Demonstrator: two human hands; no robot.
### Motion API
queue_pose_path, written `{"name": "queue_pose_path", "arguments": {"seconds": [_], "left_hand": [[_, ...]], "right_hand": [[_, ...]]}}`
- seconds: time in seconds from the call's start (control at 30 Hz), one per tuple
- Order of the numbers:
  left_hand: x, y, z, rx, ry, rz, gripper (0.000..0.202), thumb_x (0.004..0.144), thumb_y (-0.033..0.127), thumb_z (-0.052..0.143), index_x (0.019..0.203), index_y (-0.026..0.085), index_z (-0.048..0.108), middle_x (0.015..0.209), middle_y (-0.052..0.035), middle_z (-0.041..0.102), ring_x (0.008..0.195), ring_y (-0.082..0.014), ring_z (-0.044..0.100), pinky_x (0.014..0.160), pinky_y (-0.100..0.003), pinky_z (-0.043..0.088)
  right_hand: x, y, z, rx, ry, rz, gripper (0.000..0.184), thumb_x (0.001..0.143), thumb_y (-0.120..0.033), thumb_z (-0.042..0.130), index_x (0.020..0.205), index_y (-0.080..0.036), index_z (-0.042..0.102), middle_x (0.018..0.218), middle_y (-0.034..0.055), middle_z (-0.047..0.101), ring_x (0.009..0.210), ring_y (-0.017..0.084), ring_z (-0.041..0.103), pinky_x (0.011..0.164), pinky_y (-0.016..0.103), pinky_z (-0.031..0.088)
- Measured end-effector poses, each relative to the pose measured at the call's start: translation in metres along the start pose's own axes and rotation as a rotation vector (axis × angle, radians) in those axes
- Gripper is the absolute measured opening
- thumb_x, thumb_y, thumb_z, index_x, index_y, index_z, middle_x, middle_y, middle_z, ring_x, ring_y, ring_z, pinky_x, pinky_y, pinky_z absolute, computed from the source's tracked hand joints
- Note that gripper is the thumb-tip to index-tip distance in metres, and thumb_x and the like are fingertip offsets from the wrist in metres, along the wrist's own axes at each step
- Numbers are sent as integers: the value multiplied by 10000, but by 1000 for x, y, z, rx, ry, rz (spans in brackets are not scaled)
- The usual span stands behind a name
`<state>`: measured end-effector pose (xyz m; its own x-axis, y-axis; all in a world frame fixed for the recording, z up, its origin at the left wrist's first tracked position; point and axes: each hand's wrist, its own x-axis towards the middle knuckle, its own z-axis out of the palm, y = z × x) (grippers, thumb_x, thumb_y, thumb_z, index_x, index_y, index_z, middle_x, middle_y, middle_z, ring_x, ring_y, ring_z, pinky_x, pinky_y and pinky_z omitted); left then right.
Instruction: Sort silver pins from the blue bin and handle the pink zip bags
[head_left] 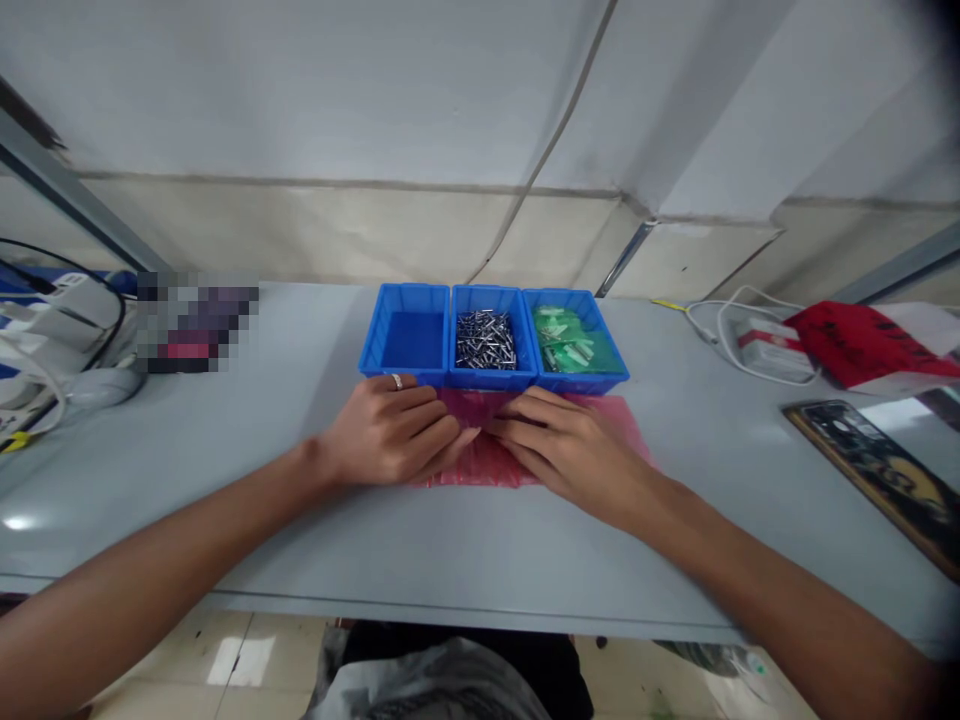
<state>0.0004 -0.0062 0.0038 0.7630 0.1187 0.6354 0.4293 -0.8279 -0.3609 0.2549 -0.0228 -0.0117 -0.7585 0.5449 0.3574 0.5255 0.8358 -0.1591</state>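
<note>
Head view: left hand and right hand lie palm-down, fingers stretched, pressing the pink plastic bag on the worktop before three blue bins. Judged light, limp, slippery film; best pinched at an edge.

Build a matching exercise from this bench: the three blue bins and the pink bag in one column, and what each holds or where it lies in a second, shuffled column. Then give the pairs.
Column A
1. left bin
2. middle bin
3. right bin
4. pink bag

Column B
a. holds green packets
b. holds nothing
c. lies under the left hand and the right hand
d. holds small metal pins

Pairs: 1-b, 2-d, 3-a, 4-c
</note>
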Motion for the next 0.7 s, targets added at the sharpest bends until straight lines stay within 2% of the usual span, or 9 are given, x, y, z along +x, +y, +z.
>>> {"name": "queue_pose_path", "arguments": {"seconds": [0.1,0.17,0.33,0.43,0.53,0.63,0.7], "left_hand": [[0,0,1,2,1,-8,302,983,215,656,699,187,559,580,64,588,566,-94,587,548,-279,389],[0,1,2,1,4,-8,300,986,212,651,704,189,550,583,66,586,571,-93,583,554,-279,386],[1,1,-1,-1,-10,-4,315,977,207,662,692,192,530,570,64,575,558,-102,563,543,-292,365],[2,1,-3,0,-33,-8,308,970,199,673,698,189,530,580,62,589,560,-96,556,550,-290,365],[2,1,-4,1,-31,-10,326,983,200,654,688,193,513,574,62,579,559,-96,548,552,-290,364],[2,1,-3,4,-30,-6,341,980,196,656,676,193,501,565,61,569,557,-98,551,547,-294,355],[2,0,-3,5,-36,-8,335,980,194,656,679,191,511,568,60,575,563,-96,558,551,-291,355]], "right_hand": [[0,-1,-2,-77,38,-10,214,987,-64,560,1037,-111,763,982,115,738,915,242,672,819,409,642],[0,-1,-2,-154,47,2,200,979,-77,579,1051,-95,764,1031,142,746,971,271,680,857,441,637],[-2,0,1,-197,-36,61,185,984,-130,607,1061,-92,770,1075,165,755,1053,303,692,914,473,625],[-3,-1,0,-215,-19,65,178,972,-96,610,1050,-104,770,1107,152,759,1041,285,693,898,442,619],[-4,-5,-1,-333,25,121,205,940,-84,647,1101,-127,767,1137,130,769,1019,294,689,832,446,604],[-6,-7,1,-414,-21,195,215,899,-61,686,1076,-143,777,1097,121,776,977,303,688,773,442,580],[-7,-6,2,-390,-64,199,203,898,-49,687,1052,-144,778,1063,123,768,980,295,681,789,428,575]]}}
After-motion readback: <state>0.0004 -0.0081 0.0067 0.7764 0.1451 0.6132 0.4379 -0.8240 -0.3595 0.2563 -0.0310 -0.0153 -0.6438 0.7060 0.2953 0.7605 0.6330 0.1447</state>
